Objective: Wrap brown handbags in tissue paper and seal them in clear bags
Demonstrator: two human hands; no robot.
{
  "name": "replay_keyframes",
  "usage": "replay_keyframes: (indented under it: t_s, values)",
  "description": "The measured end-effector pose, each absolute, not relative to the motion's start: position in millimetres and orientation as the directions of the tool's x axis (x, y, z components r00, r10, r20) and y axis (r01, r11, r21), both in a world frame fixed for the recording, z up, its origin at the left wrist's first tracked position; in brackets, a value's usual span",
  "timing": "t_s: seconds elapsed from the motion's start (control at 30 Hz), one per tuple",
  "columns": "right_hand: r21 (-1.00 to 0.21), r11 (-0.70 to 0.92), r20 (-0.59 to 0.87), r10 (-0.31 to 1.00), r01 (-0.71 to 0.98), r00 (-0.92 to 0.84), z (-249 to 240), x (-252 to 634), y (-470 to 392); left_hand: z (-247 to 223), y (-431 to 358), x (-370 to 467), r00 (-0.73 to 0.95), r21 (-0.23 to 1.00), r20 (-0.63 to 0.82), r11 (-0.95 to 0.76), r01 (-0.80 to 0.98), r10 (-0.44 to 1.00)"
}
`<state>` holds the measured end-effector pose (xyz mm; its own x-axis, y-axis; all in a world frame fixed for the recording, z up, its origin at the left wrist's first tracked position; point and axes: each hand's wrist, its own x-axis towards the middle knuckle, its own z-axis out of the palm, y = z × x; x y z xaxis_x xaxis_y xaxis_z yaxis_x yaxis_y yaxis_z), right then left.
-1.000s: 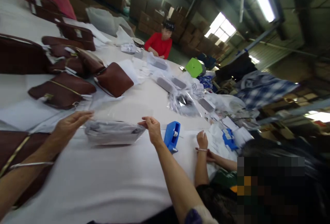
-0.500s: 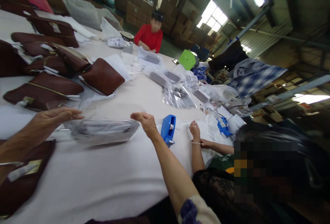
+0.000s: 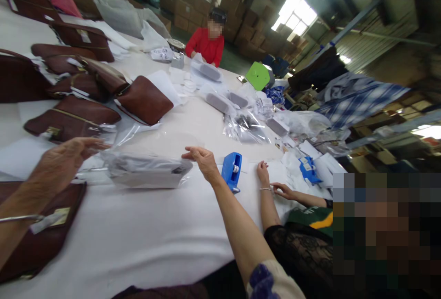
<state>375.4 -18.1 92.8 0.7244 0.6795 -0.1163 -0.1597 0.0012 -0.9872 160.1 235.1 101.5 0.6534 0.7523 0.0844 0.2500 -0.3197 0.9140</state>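
Observation:
A clear plastic bag with a grey-white packed item inside [image 3: 144, 171] stands on the white-covered table between my hands. At its left end, my left hand [image 3: 67, 159] has its fingers pinched together on the bag's clear plastic. My right hand [image 3: 205, 161] is at the bag's upper right corner, thumb and fingers closed on the plastic edge. Just right of that hand is a blue tape dispenser [image 3: 230, 170]. A brown leather bag with a tag [image 3: 44, 230] lies beneath my left forearm.
Several brown bags [image 3: 146, 100] cover the left of the table [image 3: 148, 234]. Wrapped grey items [image 3: 218, 103] lie ahead. A person in red [image 3: 210, 46] sits opposite; another person's hands [image 3: 263, 172] are close on the right, near a second blue dispenser [image 3: 309, 169].
The view has shifted, so most things appear farther right. The wrapped item between my hands shows more of its front. The neighbour's two hands have moved slightly apart.

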Motion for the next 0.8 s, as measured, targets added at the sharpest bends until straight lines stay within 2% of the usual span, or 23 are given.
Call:
replay_keyframes:
  t_s: [0.07,0.23,0.37,0.47,0.53,0.67,0.73,0.8]
  values:
    - [-0.988,0.033,-0.095,0.651,-0.153,0.753,95.8,376.2,-18.4,95.7,234.9,160.6,0.668,0.957,0.03,-0.214,0.195,0.744]
    - [-0.989,0.096,-0.037,0.567,-0.111,0.823,107.5,379.2,-18.1,80.9,239.4,160.5,0.589,0.948,-0.042,-0.153,0.278,0.807]
    - [-0.977,0.172,-0.011,0.538,-0.123,0.843,116.9,380.8,-32.1,74.0,240.1,162.5,0.654,1.0,-0.019,0.012,0.015,0.756]
    - [-0.953,0.282,0.037,0.484,-0.115,0.874,105.0,392.2,-51.9,62.8,243.8,164.4,0.658,1.0,0.006,0.002,-0.012,0.753]
    - [-0.974,0.195,0.025,0.589,-0.113,0.808,91.7,399.8,-61.1,54.8,247.9,163.9,0.675,1.0,0.007,0.002,-0.012,0.738]
    - [-0.989,-0.148,-0.108,0.756,0.009,0.645,82.6,394.6,-59.1,51.7,250.1,153.2,0.75,0.998,0.027,0.029,-0.061,0.661]
    - [-0.959,-0.271,-0.172,0.787,0.082,0.593,87.1,387.0,-49.1,55.7,250.7,144.5,0.834,0.994,0.043,0.057,-0.089,0.55]
    - [-0.944,-0.309,-0.19,0.802,0.12,0.567,90.6,382.7,-37.7,59.9,253.5,138.2,0.909,0.997,0.015,0.063,-0.046,0.416]
